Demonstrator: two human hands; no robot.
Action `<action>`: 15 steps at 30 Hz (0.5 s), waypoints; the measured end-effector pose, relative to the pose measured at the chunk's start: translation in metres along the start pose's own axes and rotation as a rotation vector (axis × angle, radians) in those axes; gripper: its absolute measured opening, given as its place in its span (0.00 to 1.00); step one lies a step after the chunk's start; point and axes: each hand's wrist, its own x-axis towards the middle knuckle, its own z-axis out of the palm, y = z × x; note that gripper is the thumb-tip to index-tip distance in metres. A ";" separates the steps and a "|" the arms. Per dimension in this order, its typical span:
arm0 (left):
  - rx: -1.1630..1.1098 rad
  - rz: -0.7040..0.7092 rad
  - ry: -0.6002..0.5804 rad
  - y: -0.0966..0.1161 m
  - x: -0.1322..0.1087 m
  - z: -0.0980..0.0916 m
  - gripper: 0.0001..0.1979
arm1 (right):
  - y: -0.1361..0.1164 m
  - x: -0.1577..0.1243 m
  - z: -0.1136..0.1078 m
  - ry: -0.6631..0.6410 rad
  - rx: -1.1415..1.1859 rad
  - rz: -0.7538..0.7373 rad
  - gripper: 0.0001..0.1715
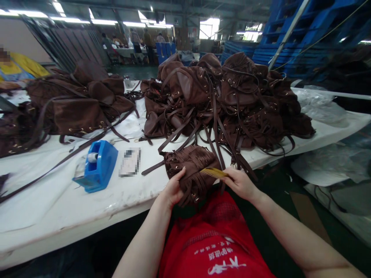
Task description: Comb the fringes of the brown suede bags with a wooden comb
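A dark brown fringed bag rests at the table's front edge, close to my body. My left hand grips its near left side, thumb on top and the other fingers hidden beneath. In my right hand is a yellow comb, pinched at one end. Its teeth lie over the fringe on the bag's right half. Gold-coloured rings show along the bag's edges, and straps trail from it toward the pile behind.
Brown bags are heaped behind, with another pile at left. A blue tape dispenser and a blurred-out flat item sit on the white table. Clear plastic lies at right. A person in yellow is at far left.
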 end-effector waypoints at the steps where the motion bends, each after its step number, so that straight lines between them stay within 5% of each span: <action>1: 0.016 -0.016 -0.020 0.001 -0.001 -0.001 0.21 | -0.004 0.018 0.009 0.004 -0.070 -0.096 0.19; 7: 0.073 -0.055 -0.102 0.012 -0.004 -0.015 0.24 | -0.015 0.071 0.048 -0.136 -0.448 -0.277 0.23; 11: 0.077 -0.096 -0.111 0.018 -0.005 -0.020 0.25 | -0.028 0.066 0.054 -0.294 -0.525 -0.329 0.26; 15: 0.073 -0.082 -0.085 0.020 -0.003 -0.019 0.26 | -0.035 0.047 0.057 -0.388 -0.356 -0.288 0.26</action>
